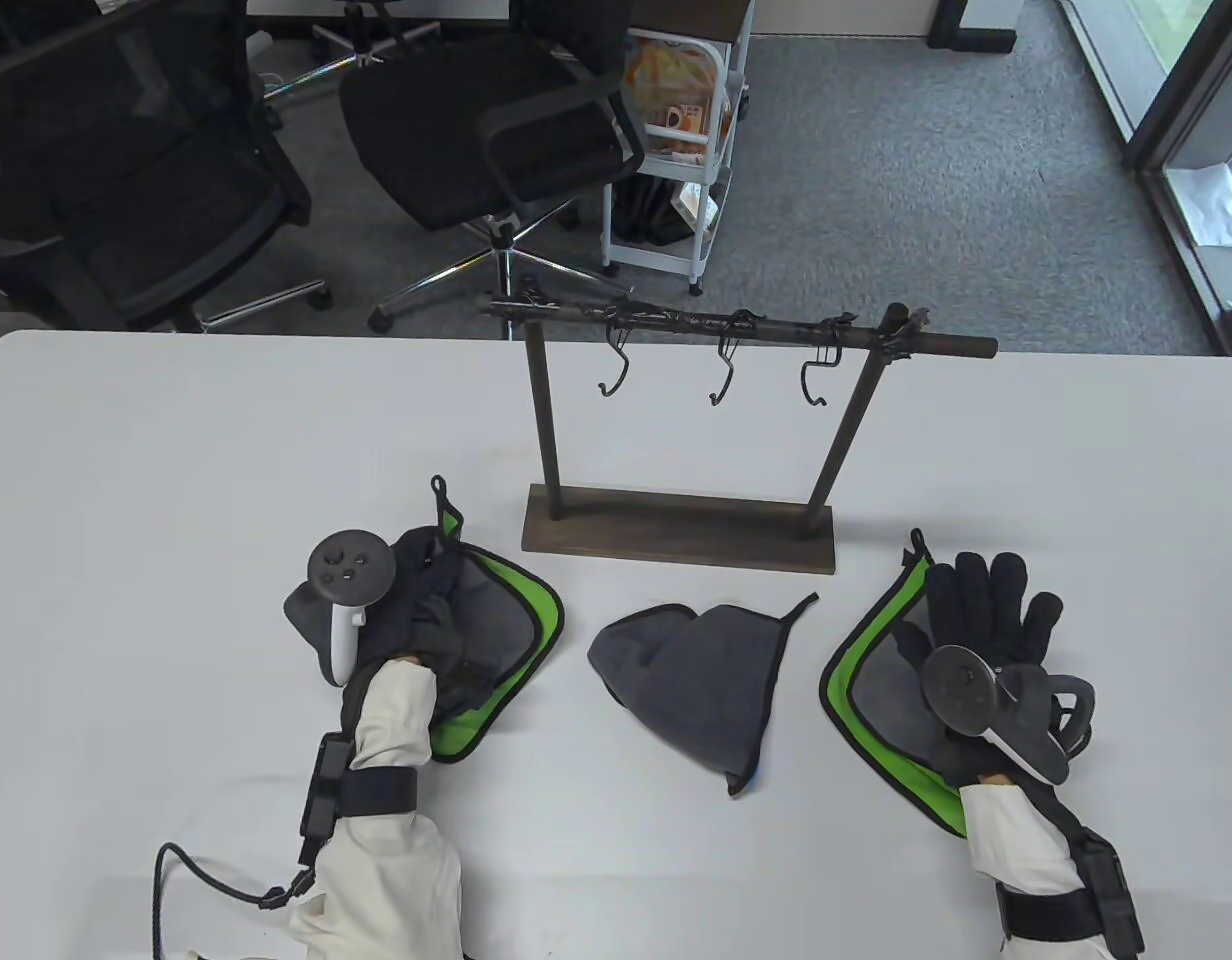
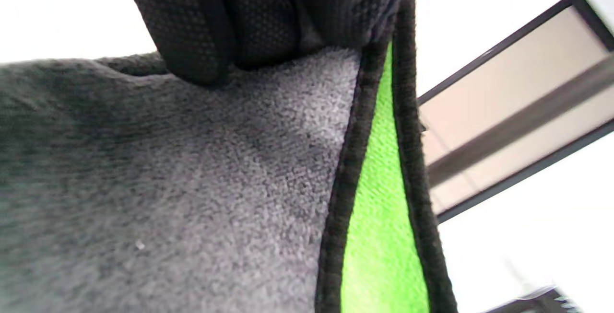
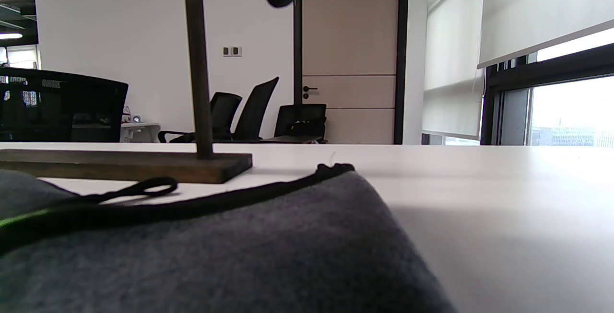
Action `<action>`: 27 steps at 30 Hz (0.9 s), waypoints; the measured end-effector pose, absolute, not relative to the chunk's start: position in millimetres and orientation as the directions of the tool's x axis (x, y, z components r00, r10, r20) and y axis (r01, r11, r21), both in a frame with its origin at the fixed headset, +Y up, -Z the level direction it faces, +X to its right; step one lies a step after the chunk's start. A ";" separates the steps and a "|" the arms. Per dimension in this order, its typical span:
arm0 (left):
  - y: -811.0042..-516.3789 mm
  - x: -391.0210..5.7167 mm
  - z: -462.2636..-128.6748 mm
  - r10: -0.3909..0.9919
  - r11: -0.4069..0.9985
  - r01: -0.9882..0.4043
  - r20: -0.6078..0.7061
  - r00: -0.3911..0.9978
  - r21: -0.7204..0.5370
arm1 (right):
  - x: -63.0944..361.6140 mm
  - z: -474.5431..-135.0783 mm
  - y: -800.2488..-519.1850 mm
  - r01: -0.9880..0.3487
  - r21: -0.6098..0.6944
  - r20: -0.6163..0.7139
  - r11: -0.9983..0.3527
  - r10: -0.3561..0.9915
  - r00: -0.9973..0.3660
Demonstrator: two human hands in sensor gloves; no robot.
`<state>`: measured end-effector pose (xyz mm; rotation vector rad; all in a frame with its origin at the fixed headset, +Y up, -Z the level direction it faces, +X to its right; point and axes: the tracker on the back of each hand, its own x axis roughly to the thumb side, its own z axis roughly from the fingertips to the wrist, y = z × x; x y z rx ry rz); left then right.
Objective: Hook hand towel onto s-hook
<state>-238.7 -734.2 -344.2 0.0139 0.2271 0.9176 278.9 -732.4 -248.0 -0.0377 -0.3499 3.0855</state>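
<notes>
A wooden rack (image 1: 676, 530) stands mid-table; its bar carries three dark S-hooks (image 1: 721, 375), all bare. My left hand (image 1: 431, 595) curls into a bunched grey towel with a green edge (image 1: 506, 620) and grips it; the left wrist view shows my fingers (image 2: 201, 30) pressing into the cloth (image 2: 192, 183). The towel's loop (image 1: 438, 490) pokes out toward the rack. My right hand (image 1: 986, 610) lies flat, fingers spread, on a second green-edged towel (image 1: 876, 680), whose loop (image 3: 144, 188) lies near the rack base (image 3: 144, 167). A plain grey towel (image 1: 696, 670) lies between them.
Black office chairs (image 1: 476, 130) and a white trolley (image 1: 676, 150) stand on the floor beyond the table's far edge. A black cable (image 1: 176, 880) trails from my left wrist at the near left. The rack's posts (image 1: 548, 420) rise in front of the towels.
</notes>
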 end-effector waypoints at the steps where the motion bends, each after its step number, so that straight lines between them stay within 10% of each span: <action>1: -730.0 -236.9 -342.5 0.800 0.596 -0.796 -0.160 0.578 0.105 | 278.9 -247.9 -732.3 -0.034 -0.225 -0.020 -0.974 0.039 -0.999; 14: -659.3 -186.5 -317.7 0.883 0.422 -0.906 0.239 0.405 -0.022 | 278.3 -247.7 -732.8 -0.035 -0.224 -0.015 -0.974 0.039 -0.999; 27: -610.6 -139.2 -323.3 0.885 0.408 -0.907 0.290 0.365 -0.103 | 278.8 -247.7 -733.1 -0.038 -0.223 -0.016 -0.974 0.043 -0.999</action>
